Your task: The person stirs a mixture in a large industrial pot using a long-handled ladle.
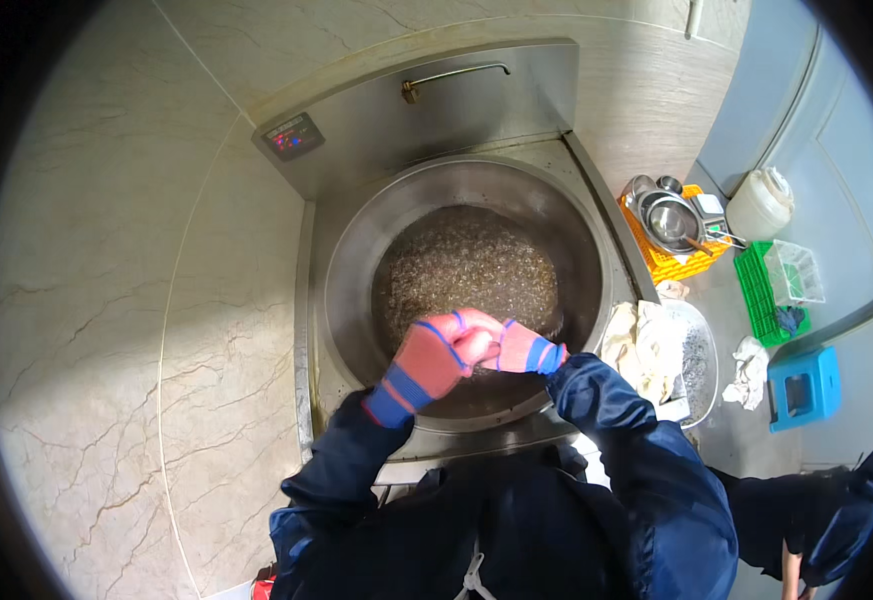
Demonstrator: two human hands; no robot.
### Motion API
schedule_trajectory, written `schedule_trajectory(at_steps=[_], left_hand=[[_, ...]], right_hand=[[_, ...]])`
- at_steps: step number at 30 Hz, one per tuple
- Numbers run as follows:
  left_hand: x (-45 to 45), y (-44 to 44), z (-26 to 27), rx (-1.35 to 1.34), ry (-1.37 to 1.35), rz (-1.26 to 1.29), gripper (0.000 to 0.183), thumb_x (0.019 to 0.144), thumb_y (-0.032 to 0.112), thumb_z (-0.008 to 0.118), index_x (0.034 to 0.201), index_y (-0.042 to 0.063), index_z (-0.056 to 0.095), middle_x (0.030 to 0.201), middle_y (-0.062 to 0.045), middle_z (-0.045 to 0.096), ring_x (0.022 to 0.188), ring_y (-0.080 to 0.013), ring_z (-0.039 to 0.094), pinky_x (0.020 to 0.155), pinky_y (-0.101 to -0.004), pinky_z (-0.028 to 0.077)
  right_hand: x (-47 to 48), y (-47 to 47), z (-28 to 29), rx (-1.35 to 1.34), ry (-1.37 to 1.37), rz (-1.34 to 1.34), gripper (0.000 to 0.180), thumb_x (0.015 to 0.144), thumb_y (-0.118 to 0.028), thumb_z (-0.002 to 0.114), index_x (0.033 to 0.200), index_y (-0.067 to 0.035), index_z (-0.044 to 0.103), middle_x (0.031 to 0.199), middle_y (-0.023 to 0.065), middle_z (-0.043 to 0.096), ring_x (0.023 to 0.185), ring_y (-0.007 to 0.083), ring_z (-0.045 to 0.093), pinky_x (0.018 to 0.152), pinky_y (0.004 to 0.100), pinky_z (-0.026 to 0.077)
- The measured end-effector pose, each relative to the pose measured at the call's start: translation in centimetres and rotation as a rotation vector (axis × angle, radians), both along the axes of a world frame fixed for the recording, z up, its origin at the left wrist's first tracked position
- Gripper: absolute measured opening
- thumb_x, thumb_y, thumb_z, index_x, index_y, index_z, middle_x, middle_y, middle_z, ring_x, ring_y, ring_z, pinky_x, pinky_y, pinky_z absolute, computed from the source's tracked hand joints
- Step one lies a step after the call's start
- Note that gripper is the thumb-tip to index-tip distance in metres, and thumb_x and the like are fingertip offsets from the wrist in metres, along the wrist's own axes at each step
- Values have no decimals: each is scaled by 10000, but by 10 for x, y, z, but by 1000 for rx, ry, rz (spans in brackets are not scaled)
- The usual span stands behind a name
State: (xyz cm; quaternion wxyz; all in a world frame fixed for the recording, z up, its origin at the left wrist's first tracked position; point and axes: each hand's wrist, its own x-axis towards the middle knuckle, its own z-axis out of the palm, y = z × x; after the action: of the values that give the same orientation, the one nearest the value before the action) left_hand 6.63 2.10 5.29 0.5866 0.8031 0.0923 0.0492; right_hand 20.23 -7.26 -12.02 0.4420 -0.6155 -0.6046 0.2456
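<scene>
Both of my hands wear pink knit gloves with blue bands and meet over the near half of a large round metal pot [346, 300]. My left hand [440, 352] has its fingers curled in against the other glove. My right hand [515, 346] reaches in from the right and touches it; whether anything small lies between the fingers is hidden. Beneath them, dark liquid with many small pale, glinting bits [474, 262] fills the bottom of the pot.
A faucet [455, 73] and a lit control panel [290, 137] are on the metal backsplash. Pale cloths [642, 349] lie at the right edge beside a white tub [709, 360]. Beyond are an orange crate [669, 266] with bowls, a green crate [759, 300], a blue stool [808, 390] and another person [811, 510].
</scene>
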Motion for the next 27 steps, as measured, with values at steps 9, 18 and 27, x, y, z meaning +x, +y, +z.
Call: schedule_trajectory(at_steps=[9,18,27], left_hand=[[74,-22,-109,459,-237,181,78,787,79,569,835,79,631,631,-143,585,528,-253,576,479,-324,429],[154,56,-91,654,-420,367,116,817,122,548,878,83,638,662,-124,601,538,-207,583,513,-304,455],[202,140,-45,557,-40,485,179,841,176,526,844,39,641,618,-40,596,471,-96,550,455,-243,430]], right_hand=[[82,31,-74,33,-110,-125,194,657,-212,573,738,-43,524,687,166,564,700,368,553,615,410,434],[118,141,-67,274,-307,-358,170,706,-217,617,720,-55,566,739,141,570,748,355,549,614,400,445],[89,209,-62,24,393,-657,293,739,-202,631,942,10,610,821,197,625,801,320,613,679,348,489]])
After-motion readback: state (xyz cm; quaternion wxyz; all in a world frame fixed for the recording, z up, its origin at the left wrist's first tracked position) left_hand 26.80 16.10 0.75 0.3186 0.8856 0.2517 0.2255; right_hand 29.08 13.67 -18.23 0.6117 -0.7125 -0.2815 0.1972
